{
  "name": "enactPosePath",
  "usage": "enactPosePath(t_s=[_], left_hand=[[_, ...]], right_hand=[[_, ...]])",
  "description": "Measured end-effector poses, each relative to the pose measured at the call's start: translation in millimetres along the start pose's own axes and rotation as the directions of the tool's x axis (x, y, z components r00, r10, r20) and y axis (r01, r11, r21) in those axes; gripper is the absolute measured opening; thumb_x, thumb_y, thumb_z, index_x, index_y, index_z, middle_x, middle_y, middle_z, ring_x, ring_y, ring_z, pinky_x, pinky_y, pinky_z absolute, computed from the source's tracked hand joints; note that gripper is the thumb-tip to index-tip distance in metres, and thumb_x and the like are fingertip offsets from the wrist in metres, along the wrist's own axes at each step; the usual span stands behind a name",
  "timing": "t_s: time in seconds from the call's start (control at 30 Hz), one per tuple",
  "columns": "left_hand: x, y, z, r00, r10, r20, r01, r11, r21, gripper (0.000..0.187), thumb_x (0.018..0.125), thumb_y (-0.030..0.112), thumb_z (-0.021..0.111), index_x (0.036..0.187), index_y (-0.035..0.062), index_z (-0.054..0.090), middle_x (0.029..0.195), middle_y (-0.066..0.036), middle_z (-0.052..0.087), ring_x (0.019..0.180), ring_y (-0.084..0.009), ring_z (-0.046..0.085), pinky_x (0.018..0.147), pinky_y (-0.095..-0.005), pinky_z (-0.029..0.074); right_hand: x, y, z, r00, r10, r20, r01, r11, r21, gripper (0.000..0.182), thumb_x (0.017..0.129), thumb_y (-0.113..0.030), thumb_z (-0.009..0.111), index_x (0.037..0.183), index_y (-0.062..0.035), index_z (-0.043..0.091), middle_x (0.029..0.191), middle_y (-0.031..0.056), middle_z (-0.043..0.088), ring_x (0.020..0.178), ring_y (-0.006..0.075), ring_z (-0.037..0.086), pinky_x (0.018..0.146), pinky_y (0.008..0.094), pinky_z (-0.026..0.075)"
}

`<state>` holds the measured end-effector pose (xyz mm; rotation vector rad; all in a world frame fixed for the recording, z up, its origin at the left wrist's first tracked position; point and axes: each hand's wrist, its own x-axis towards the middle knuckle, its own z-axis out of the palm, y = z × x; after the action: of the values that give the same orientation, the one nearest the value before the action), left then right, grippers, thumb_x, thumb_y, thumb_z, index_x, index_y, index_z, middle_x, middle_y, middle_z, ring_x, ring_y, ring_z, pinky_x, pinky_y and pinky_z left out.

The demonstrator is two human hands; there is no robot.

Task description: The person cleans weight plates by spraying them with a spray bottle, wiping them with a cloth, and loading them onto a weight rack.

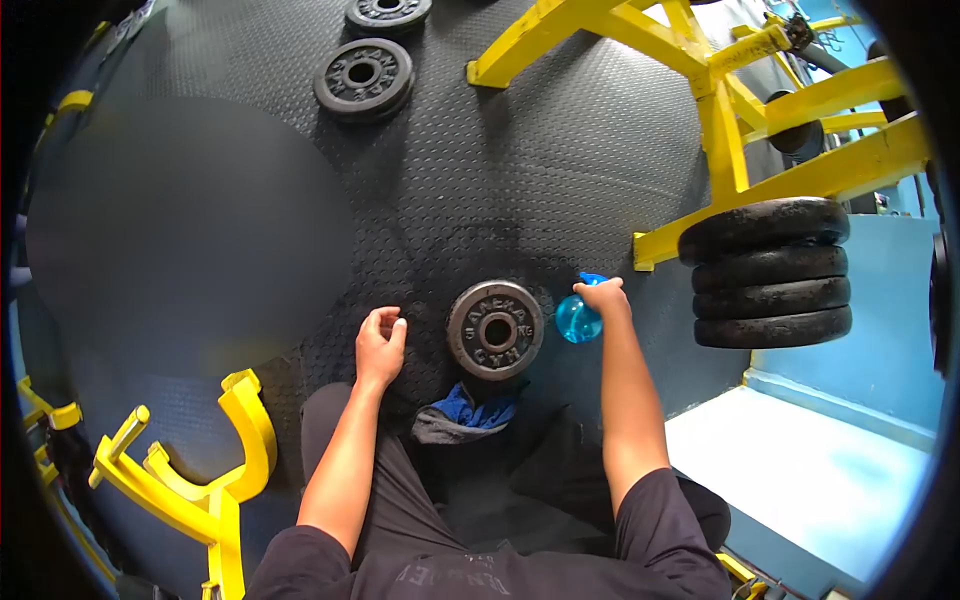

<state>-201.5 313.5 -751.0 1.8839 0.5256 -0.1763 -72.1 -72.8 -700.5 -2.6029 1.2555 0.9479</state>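
A round weight plate (471, 340) with raised lettering lies flat on the floor between my hands. To its right, my right hand (603, 294) grips the top of a blue spray bottle (578, 320) with a see-through, rounded body. On the plate's other side, my left hand (379, 347) hovers with loosely bent fingers, its thumb apart and nothing held. A blue and grey cloth (462, 414) is bunched up just below the plate, near my legs.
Two stacks of weight plates (364, 78) (388, 10) lie farther off on the black textured mat (440, 190). A yellow rack (725, 130) stands at right, beside a pile of several black plates (770, 275). Yellow metal equipment (225, 500) is at lower left. A blurred patch covers the left side.
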Motion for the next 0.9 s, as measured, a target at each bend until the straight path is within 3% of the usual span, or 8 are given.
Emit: enactPosePath(t_s=[0.07, 0.2, 0.27, 0.47, 0.53, 0.6, 0.73, 0.9], left_hand=[[-4, 5, -3, 1.000, -0.009, 0.008, 0.008, 0.999, 0.033, 0.024, 0.090, 0.018, 0.067, 0.110, 0.0045, 0.068, 0.099, -0.011, 0.069, 0.086, -0.0215, 0.067, 0.081, -0.0343, 0.054], [-5, 9, -2, 1.000, -0.016, 0.000, 0.016, 1.000, 0.007, 0.026, 0.090, 0.019, 0.066, 0.111, 0.0033, 0.067, 0.101, -0.012, 0.068, 0.090, -0.0213, 0.067, 0.081, -0.0345, 0.054], [-6, 9, -2, 1.000, 0.001, 0.027, -0.002, 1.000, 0.026, 0.027, 0.090, 0.019, 0.066, 0.111, 0.0032, 0.067, 0.100, -0.012, 0.068, 0.091, -0.0215, 0.067, 0.081, -0.0343, 0.054], [-11, 16, -2, 0.996, -0.062, 0.063, 0.065, 0.996, -0.054, 0.029, 0.091, 0.022, 0.066, 0.114, 0.0037, 0.067, 0.095, -0.009, 0.070, 0.088, -0.0189, 0.066, 0.082, -0.0337, 0.052], [-13, 20, -1, 0.995, -0.065, 0.076, 0.069, 0.996, -0.048, 0.030, 0.091, 0.023, 0.066, 0.115, 0.0037, 0.067, 0.096, -0.009, 0.070, 0.089, -0.0192, 0.067, 0.082, -0.0341, 0.052], [-13, 20, -1, 0.995, -0.060, 0.082, 0.064, 0.997, -0.046, 0.031, 0.091, 0.024, 0.066, 0.115, 0.0037, 0.067, 0.096, -0.009, 0.070, 0.089, -0.0193, 0.067, 0.082, -0.0342, 0.052], [-16, 23, -4, 0.992, -0.083, 0.097, 0.088, 0.994, -0.057, 0.032, 0.091, 0.025, 0.066, 0.115, 0.0038, 0.067, 0.095, -0.008, 0.070, 0.088, -0.0191, 0.066, 0.082, -0.0341, 0.052], [-16, 26, -9, 0.985, -0.115, 0.128, 0.120, 0.992, -0.032, 0.033, 0.091, 0.026, 0.066, 0.116, 0.0038, 0.066, 0.092, -0.007, 0.069, 0.086, -0.0181, 0.066, 0.081, -0.0334, 0.052]], right_hand=[[62, 13, 39, 0.984, -0.043, 0.174, 0.021, 0.992, 0.124, 0.124, 0.067, -0.045, 0.088, 0.149, 0.0125, 0.016, 0.140, 0.0263, 0.055, 0.130, 0.0362, 0.056, 0.109, 0.0446, 0.044], [-15, 16, 28, 0.975, -0.213, 0.062, 0.216, 0.976, -0.036, 0.098, 0.066, -0.038, 0.087, 0.139, 0.0035, 0.037, 0.132, 0.0228, 0.062, 0.123, 0.0366, 0.061, 0.108, 0.0488, 0.041], [-55, 28, 30, 0.881, -0.470, 0.046, 0.473, 0.878, -0.071, 0.085, 0.068, -0.042, 0.076, 0.139, -0.0068, 0.044, 0.123, 0.0207, 0.068, 0.116, 0.0355, 0.064, 0.100, 0.0474, 0.042], [-148, 87, 72, 0.614, -0.789, 0.019, 0.760, 0.598, 0.256, 0.079, 0.071, -0.025, 0.077, 0.140, -0.0019, 0.046, 0.121, 0.0252, 0.063, 0.112, 0.0420, 0.062, 0.098, 0.0470, 0.049], [-167, 94, 87, 0.575, -0.814, 0.084, 0.809, 0.581, 0.091, 0.077, 0.072, -0.025, 0.076, 0.139, -0.0011, 0.048, 0.129, 0.0244, 0.060, 0.119, 0.0411, 0.059, 0.101, 0.0453, 0.048], [-161, 110, 122, 0.476, -0.876, -0.072, 0.869, 0.457, 0.188, 0.077, 0.072, -0.027, 0.076, 0.140, -0.0032, 0.049, 0.135, 0.0238, 0.056, 0.122, 0.0397, 0.057, 0.101, 0.0446, 0.048], [-195, 105, 128, 0.646, -0.763, 0.035, 0.719, 0.623, 0.308, 0.047, 0.084, -0.030, 0.072, 0.123, -0.0066, 0.063, 0.115, 0.0172, 0.069, 0.112, 0.0393, 0.063, 0.097, 0.0459, 0.049], [-195, 105, 148, 0.551, -0.806, -0.217, 0.818, 0.573, -0.052, 0.023, 0.087, -0.032, 0.070, 0.090, -0.0096, 0.063, 0.084, 0.0095, 0.067, 0.081, 0.0343, 0.063, 0.071, 0.0495, 0.046]])
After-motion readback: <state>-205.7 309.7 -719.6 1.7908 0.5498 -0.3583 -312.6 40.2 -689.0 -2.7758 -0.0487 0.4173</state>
